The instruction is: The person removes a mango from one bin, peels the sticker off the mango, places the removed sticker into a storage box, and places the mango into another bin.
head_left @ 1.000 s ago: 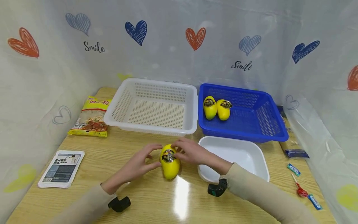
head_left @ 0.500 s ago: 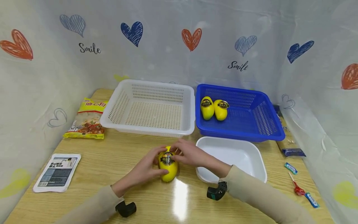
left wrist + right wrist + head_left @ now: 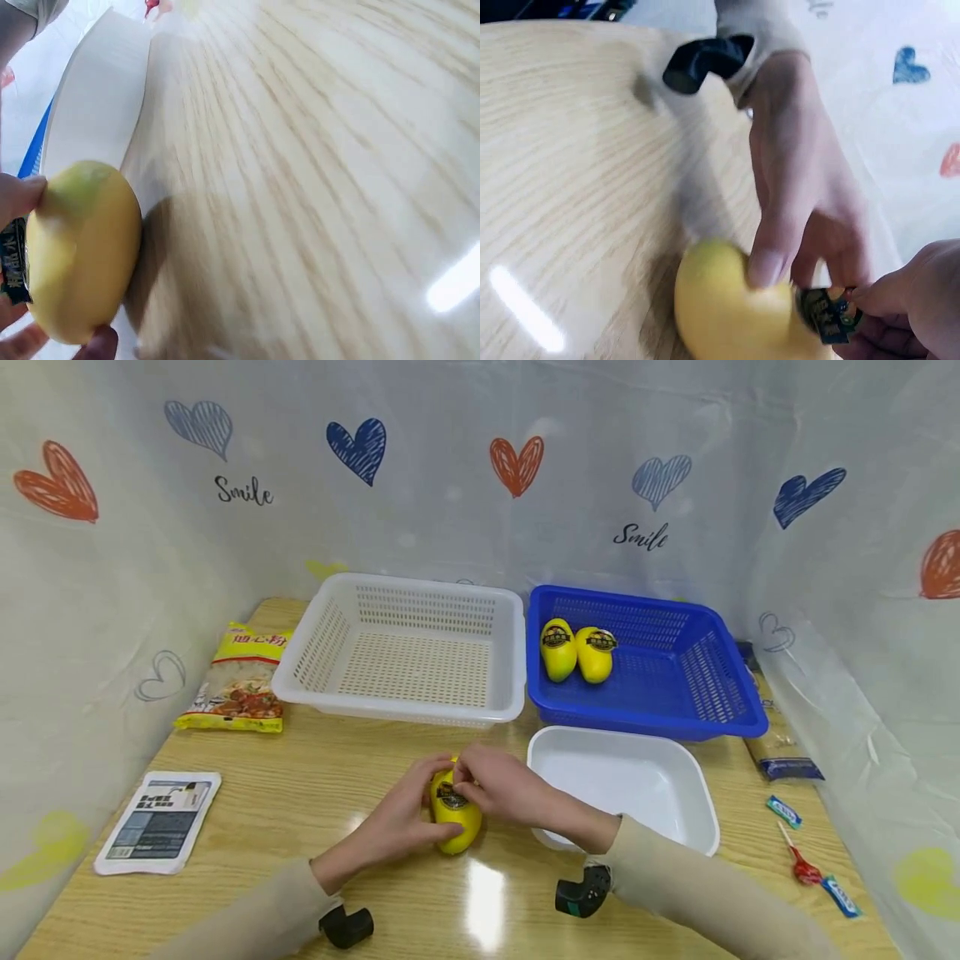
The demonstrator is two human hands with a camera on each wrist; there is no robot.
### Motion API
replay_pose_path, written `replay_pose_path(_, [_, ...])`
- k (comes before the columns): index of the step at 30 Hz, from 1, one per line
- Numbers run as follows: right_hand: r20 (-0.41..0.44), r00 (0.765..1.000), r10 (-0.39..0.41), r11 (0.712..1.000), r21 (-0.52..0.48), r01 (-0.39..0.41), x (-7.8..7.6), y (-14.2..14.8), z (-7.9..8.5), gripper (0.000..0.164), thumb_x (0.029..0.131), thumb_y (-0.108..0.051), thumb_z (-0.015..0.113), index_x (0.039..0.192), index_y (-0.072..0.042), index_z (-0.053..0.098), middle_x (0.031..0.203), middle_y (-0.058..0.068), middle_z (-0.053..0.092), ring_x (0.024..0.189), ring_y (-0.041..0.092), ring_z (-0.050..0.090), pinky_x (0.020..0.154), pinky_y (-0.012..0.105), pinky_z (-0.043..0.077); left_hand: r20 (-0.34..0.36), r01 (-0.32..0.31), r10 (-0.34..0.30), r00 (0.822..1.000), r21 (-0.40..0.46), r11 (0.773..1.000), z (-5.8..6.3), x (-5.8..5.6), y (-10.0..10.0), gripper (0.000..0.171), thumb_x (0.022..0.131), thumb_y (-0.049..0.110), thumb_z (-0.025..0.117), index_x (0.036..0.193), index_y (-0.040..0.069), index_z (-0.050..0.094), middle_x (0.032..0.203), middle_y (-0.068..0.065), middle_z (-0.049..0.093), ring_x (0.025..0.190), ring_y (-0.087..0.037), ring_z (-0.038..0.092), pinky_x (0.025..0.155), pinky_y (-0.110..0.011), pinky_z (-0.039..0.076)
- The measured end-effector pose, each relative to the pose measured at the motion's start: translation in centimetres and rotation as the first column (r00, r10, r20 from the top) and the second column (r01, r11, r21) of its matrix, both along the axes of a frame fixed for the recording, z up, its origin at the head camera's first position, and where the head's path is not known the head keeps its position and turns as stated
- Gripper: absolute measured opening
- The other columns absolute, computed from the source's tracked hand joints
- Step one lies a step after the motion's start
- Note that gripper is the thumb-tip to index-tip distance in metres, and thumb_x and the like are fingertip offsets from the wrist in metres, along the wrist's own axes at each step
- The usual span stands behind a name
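Note:
A yellow mango (image 3: pixel 459 828) stands on the wooden table in front of me, with a dark printed label (image 3: pixel 449 796) on its upper side. My left hand (image 3: pixel 397 822) grips it from the left, thumb low on the near side and fingers around the far end. From the right, my right hand (image 3: pixel 501 787) pinches the label's edge between thumb and curled finger. In the right wrist view the label (image 3: pixel 829 315) stands partly off the mango's skin (image 3: pixel 735 307). Two more labelled mangoes, one (image 3: pixel 558 653) beside the other (image 3: pixel 595 660), lie in the blue basket (image 3: pixel 720 647).
A white perforated basket (image 3: pixel 420 710) stands behind my hands. Close by my right forearm is a white tub (image 3: pixel 630 768). Food packages (image 3: pixel 240 685) and a flat white pack (image 3: pixel 159 822) lie left; a long packet (image 3: pixel 783 735), a lollipop (image 3: pixel 805 866) and small wrapped candies (image 3: pixel 840 895) lie right.
My left hand has closed in from beside the mango to grip it. The right fingers have moved from the mango's top edge to pinch the label. Baskets and packages stay put.

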State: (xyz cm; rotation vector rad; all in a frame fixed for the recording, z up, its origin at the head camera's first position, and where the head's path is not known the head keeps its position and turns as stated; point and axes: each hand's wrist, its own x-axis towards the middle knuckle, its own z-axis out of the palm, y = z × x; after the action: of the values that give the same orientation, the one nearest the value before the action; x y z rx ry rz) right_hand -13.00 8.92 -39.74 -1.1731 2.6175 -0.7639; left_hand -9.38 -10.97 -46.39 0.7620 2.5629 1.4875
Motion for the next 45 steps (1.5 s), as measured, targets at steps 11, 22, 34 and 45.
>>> replay_pose_path(11, [0.186, 0.971, -0.151, 0.947, -0.254, 0.196, 0.3, 6.8, 3.7, 0.013, 0.099, -0.013, 0.060, 0.109, -0.009, 0.056, 0.100, 0.003, 0.063, 0.086, 0.012, 0.064, 0.073, 0.027, 0.054, 0.097, -0.039, 0.042, 0.994, -0.034, 0.999, 0.3, 0.0, 0.1, 0.083, 0.074, 0.019, 0.085, 0.141, -0.001, 0.040, 0.142, -0.017, 0.041, 0.114, -0.025, 0.051, 0.086, -0.034, 0.051])
replay_pose_path(22, [0.427, 0.870, -0.245, 0.941, -0.110, 0.319, -2.1, 15.3, -0.5, 0.007, 0.097, -0.010, 0.061, 0.099, -0.006, 0.067, 0.102, 0.007, 0.067, 0.086, 0.017, 0.064, 0.074, 0.028, 0.052, 0.105, 0.017, -0.007, 0.994, -0.102, 0.995, 0.8, -0.8, 0.0, 0.081, 0.076, 0.024, 0.083, 0.141, -0.002, 0.040, 0.146, -0.018, 0.038, 0.129, -0.033, 0.044, 0.102, -0.049, 0.041])
replay_pose_path(34, [0.445, 0.876, -0.186, 0.980, 0.018, 0.199, -4.0, 14.7, -4.1, 0.011, 0.093, -0.012, 0.065, 0.101, -0.009, 0.072, 0.097, -0.001, 0.070, 0.079, 0.011, 0.059, 0.070, 0.026, 0.048, 0.134, 0.078, -0.059, 0.989, -0.137, 0.988, 1.8, -1.1, 0.2, 0.081, 0.079, 0.022, 0.081, 0.143, -0.004, 0.037, 0.148, -0.021, 0.035, 0.129, -0.034, 0.043, 0.103, -0.051, 0.038])
replay_pose_path(45, [0.245, 0.959, -0.142, 0.990, 0.035, 0.137, -4.5, 13.4, -5.6, 0.009, 0.082, -0.005, 0.071, 0.091, -0.007, 0.071, 0.078, -0.007, 0.064, 0.068, 0.004, 0.050, 0.065, 0.023, 0.044, 0.129, 0.089, -0.071, 0.989, -0.141, 0.986, 1.9, -1.3, 0.1, 0.079, 0.078, 0.021, 0.081, 0.141, -0.001, 0.038, 0.143, -0.020, 0.038, 0.124, -0.031, 0.045, 0.100, -0.050, 0.040])
